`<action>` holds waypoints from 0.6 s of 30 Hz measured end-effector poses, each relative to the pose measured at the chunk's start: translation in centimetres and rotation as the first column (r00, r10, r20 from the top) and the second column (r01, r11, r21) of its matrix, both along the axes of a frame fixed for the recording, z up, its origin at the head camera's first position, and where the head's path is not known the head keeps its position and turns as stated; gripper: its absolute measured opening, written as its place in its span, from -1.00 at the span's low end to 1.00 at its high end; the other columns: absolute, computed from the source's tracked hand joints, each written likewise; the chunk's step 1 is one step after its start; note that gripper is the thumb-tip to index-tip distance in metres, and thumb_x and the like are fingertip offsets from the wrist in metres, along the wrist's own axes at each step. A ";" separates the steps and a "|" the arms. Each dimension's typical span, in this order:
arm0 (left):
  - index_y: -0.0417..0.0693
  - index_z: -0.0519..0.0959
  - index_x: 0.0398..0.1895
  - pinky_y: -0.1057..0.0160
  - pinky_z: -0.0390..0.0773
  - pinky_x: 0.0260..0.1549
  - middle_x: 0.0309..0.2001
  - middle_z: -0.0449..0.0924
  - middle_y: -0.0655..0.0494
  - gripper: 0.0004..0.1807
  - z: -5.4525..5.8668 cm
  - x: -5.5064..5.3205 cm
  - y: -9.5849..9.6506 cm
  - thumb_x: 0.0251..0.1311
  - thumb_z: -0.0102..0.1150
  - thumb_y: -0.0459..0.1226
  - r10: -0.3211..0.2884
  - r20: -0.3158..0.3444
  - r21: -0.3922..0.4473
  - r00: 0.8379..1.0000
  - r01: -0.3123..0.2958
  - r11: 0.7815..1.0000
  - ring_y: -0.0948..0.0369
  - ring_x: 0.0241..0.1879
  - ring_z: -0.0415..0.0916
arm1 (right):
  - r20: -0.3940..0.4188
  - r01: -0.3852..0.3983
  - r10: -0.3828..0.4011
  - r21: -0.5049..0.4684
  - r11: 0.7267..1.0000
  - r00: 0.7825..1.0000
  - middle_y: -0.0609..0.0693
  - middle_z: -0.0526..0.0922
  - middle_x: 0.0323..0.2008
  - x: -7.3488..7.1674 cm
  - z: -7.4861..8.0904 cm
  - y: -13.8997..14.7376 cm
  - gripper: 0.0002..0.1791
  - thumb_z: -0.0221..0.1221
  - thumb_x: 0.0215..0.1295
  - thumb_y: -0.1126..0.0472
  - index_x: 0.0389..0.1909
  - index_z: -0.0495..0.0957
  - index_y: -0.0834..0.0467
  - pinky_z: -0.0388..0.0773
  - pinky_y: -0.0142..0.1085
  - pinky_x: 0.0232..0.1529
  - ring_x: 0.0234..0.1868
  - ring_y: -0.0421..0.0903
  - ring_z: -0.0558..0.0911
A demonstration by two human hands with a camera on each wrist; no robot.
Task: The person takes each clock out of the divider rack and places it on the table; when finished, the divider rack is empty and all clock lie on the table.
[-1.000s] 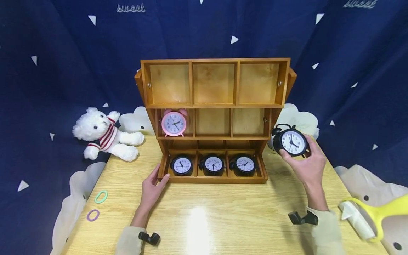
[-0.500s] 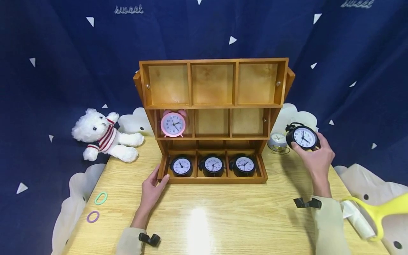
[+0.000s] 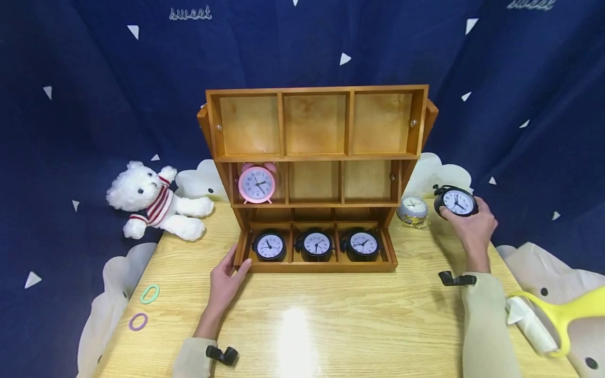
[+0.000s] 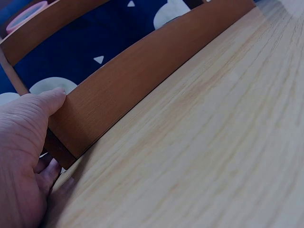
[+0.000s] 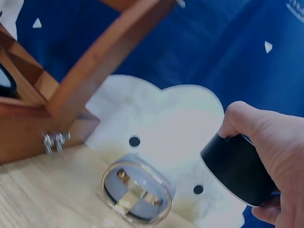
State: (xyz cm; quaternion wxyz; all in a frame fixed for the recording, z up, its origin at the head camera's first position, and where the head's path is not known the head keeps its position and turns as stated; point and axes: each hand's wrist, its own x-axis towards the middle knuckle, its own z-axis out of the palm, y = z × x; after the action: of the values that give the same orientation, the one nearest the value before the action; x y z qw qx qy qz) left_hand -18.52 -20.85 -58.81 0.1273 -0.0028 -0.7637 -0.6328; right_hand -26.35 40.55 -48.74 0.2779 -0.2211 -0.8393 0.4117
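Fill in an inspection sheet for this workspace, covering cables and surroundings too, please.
Surface: wood-grain table, glare near the front.
Things in use: wooden shelf; three black alarm clocks in its bottom tier; pink twin-bell alarm clock in the middle tier's left compartment; grey alarm clock right of the shelf; another black alarm clock, held.
Clutter: white teddy bear, green ring, purple ring, yellow-handled roller.
Hands: left hand grips the shelf's front-left corner; right hand holds that last clock.
Cables: nothing seen.
Surroundings: navy curtain with white triangles.
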 end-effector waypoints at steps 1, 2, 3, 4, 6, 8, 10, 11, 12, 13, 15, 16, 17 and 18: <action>-0.17 0.39 0.52 0.54 0.42 0.22 0.47 0.39 -0.16 -0.27 0.0 0.0 0.0 0.32 0.44 -0.27 0.001 0.000 0.000 1.000 -0.001 1.000 -0.05 0.39 0.42 | 0.021 0.007 -0.007 -0.009 1.000 1.000 0.28 0.53 0.36 -0.3 -0.2 0.3 -0.02 0.54 0.01 -0.05 0.47 0.42 0.18 0.25 0.18 0.35 0.36 0.36 0.34; -0.16 0.39 0.52 0.54 0.42 0.22 0.47 0.39 -0.17 -0.27 0.0 0.0 -0.1 0.32 0.44 -0.27 0.002 0.001 -0.001 1.000 -0.002 1.000 -0.05 0.39 0.42 | 0.038 0.014 -0.013 -0.016 1.000 0.999 0.28 0.52 0.37 -0.6 -0.5 0.5 -0.01 0.54 0.02 -0.06 0.48 0.41 0.18 0.27 0.17 0.35 0.38 0.35 0.33; -0.16 0.39 0.52 0.55 0.42 0.22 0.47 0.40 -0.17 -0.27 0.0 0.0 -0.1 0.32 0.44 -0.27 0.001 0.001 0.000 1.000 -0.001 1.000 -0.05 0.38 0.43 | 0.059 0.020 -0.019 -0.022 1.000 0.998 0.29 0.51 0.38 -0.9 -0.7 0.7 0.00 0.53 0.03 -0.07 0.49 0.40 0.18 0.28 0.18 0.36 0.39 0.35 0.31; -0.17 0.39 0.52 0.54 0.43 0.22 0.47 0.40 -0.17 -0.27 0.0 0.0 -0.1 0.32 0.43 -0.27 -0.001 0.001 0.001 1.000 0.001 1.000 -0.05 0.38 0.43 | 0.074 0.026 -0.024 -0.025 0.999 0.997 0.30 0.50 0.38 -1.2 -0.9 1.0 0.00 0.53 0.03 -0.08 0.50 0.39 0.18 0.29 0.18 0.37 0.40 0.36 0.31; -0.16 0.39 0.52 0.54 0.43 0.21 0.47 0.40 -0.17 -0.27 0.0 0.0 -0.1 0.32 0.43 -0.28 -0.003 -0.001 0.005 1.000 0.003 1.000 -0.05 0.37 0.44 | 0.104 0.031 -0.028 -0.035 0.999 0.994 0.33 0.48 0.38 -1.6 -1.2 1.5 0.01 0.51 0.05 -0.09 0.51 0.37 0.20 0.30 0.19 0.39 0.41 0.36 0.29; -0.17 0.39 0.52 0.54 0.43 0.22 0.47 0.39 -0.17 -0.27 0.1 0.0 -0.1 0.33 0.42 -0.28 -0.004 -0.007 0.012 1.000 0.004 1.000 -0.05 0.38 0.43 | 0.133 0.035 -0.027 -0.059 0.998 0.991 0.35 0.46 0.40 -2.1 -1.5 1.9 0.04 0.51 0.05 -0.10 0.52 0.34 0.22 0.30 0.17 0.43 0.43 0.36 0.28; -0.18 0.39 0.52 0.54 0.43 0.22 0.47 0.39 -0.17 -0.27 0.2 0.0 0.0 0.33 0.42 -0.29 -0.002 -0.011 0.013 1.000 0.002 1.000 -0.06 0.38 0.43 | 0.171 0.042 -0.026 -0.089 0.995 0.985 0.37 0.41 0.42 -2.6 -1.8 2.3 0.08 0.49 0.06 -0.13 0.55 0.29 0.24 0.28 0.15 0.47 0.46 0.35 0.25; -0.18 0.39 0.52 0.54 0.43 0.22 0.47 0.39 -0.17 -0.28 0.2 0.0 0.0 0.33 0.42 -0.28 -0.001 -0.012 0.016 1.000 0.001 1.000 -0.06 0.38 0.43 | 0.191 0.050 -0.028 -0.109 0.993 0.981 0.38 0.38 0.44 -2.9 -2.0 2.5 0.10 0.48 0.07 -0.14 0.56 0.27 0.25 0.27 0.14 0.49 0.47 0.34 0.24; -0.18 0.39 0.52 0.54 0.43 0.22 0.47 0.39 -0.17 -0.28 0.2 0.0 0.0 0.33 0.42 -0.29 0.001 -0.011 0.015 1.000 -0.001 1.000 -0.07 0.38 0.43 | 0.212 0.059 -0.032 -0.124 0.991 0.977 0.38 0.36 0.45 -3.1 -2.2 2.6 0.12 0.47 0.08 -0.15 0.58 0.24 0.25 0.26 0.13 0.50 0.48 0.33 0.22; -0.19 0.38 0.52 0.54 0.43 0.21 0.47 0.39 -0.19 -0.28 0.2 0.0 0.0 0.33 0.42 -0.29 0.001 -0.013 0.013 1.000 0.000 1.000 -0.08 0.38 0.43 | 0.231 0.068 -0.035 -0.139 0.988 0.972 0.39 0.33 0.47 -3.3 -2.5 2.8 0.13 0.46 0.09 -0.16 0.59 0.21 0.26 0.26 0.13 0.51 0.49 0.32 0.20; -0.19 0.39 0.52 0.54 0.45 0.21 0.46 0.40 -0.20 -0.28 0.1 -0.1 0.1 0.32 0.42 -0.30 0.004 -0.010 0.017 1.000 -0.004 1.000 -0.09 0.37 0.44 | 0.260 0.080 -0.037 -0.157 0.984 0.965 0.39 0.29 0.49 -3.6 -3.0 3.1 0.15 0.44 0.11 -0.18 0.60 0.17 0.27 0.26 0.12 0.52 0.50 0.31 0.19; -0.19 0.40 0.51 0.54 0.46 0.20 0.46 0.40 -0.20 -0.28 0.1 -0.1 0.2 0.32 0.43 -0.31 0.005 -0.009 0.021 1.000 -0.005 1.000 -0.10 0.37 0.45 | 0.265 0.084 -0.040 -0.160 0.983 0.963 0.39 0.29 0.48 -3.8 -3.3 3.2 0.15 0.44 0.11 -0.18 0.60 0.17 0.27 0.27 0.13 0.51 0.50 0.31 0.19; -0.20 0.40 0.51 0.54 0.46 0.20 0.46 0.41 -0.20 -0.28 0.1 -0.1 0.2 0.31 0.43 -0.32 0.007 -0.007 0.021 1.000 -0.007 1.000 -0.09 0.36 0.45 | 0.267 0.088 -0.042 -0.162 0.983 0.963 0.39 0.30 0.48 -3.9 -3.7 3.3 0.14 0.44 0.11 -0.17 0.60 0.17 0.27 0.28 0.12 0.51 0.49 0.30 0.20; -0.20 0.40 0.51 0.53 0.47 0.19 0.45 0.41 -0.20 -0.28 0.1 -0.1 0.2 0.31 0.43 -0.32 0.006 -0.008 0.024 1.000 -0.006 1.000 -0.10 0.36 0.45 | 0.267 0.092 -0.046 -0.163 0.982 0.963 0.39 0.31 0.48 -4.1 -4.1 3.4 0.13 0.44 0.11 -0.16 0.60 0.18 0.27 0.29 0.12 0.50 0.49 0.30 0.22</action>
State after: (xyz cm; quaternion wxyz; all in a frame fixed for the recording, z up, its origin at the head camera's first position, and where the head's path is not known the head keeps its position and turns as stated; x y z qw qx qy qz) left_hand -18.59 -20.61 -58.67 0.1324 -0.0014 -0.7556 -0.6415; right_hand -30.43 43.90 -52.82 0.1584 -0.3260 -0.8212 0.4407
